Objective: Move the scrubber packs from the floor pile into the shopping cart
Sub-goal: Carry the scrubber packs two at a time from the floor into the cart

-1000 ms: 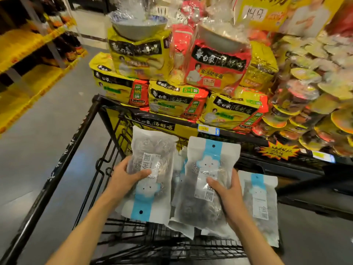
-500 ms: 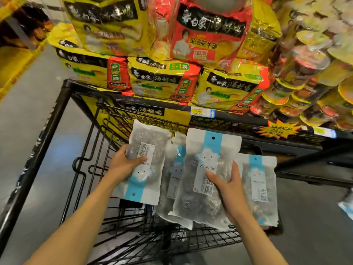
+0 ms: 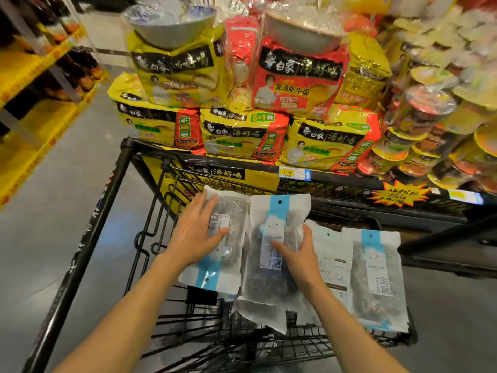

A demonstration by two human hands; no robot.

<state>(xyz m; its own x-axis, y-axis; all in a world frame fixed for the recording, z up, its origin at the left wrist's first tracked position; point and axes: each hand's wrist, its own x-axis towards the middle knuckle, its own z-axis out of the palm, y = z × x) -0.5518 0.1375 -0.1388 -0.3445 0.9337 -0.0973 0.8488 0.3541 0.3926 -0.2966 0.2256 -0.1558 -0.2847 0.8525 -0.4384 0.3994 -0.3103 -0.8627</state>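
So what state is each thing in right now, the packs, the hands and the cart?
Left hand: fingers straight, resting flat on the left scrubber pack.
Right hand: grips the middle scrubber pack.
Right scrubber pack: lying in the cart, untouched.
Turned-over pack: back label up.
Shopping cart: holding the packs.
Noodle bags: sealed, stacked.

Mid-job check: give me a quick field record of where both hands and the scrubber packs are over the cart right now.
left hand: left hand lies flat, fingers straight, on the upside-down clear scrubber pack with the blue stripe
right hand: right hand grips the upright white-and-blue scrubber pack, thumb across its front
other packs: a pack showing its white back label and a front-facing blue-striped pack lie to the right
cart: black wire shopping cart, packs inside its basket
backdrop: yellow and red noodle bags stacked beyond the cart
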